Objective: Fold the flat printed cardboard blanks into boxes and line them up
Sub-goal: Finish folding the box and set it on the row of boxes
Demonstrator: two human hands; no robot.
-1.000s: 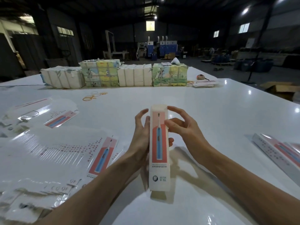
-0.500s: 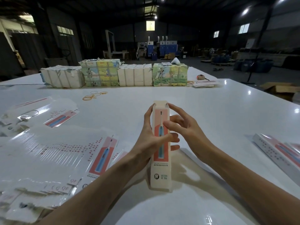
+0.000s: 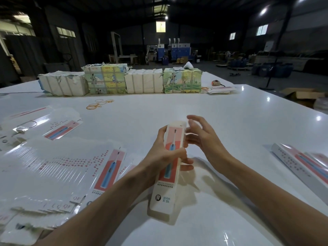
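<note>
While the left hand (image 3: 164, 153) grips the folded box (image 3: 168, 167) above the desk (image 3: 221, 112), the right hand (image 3: 204, 137) hovers beside it, fingers loose.

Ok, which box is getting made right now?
Find the big white table, then look at its near middle, between the flat printed blanks on the left and the finished boxes lying on the right. The box is long and white with a red panel and blue toothbrush picture; unlike its neighbours, it is gripped in the left hand.
</note>
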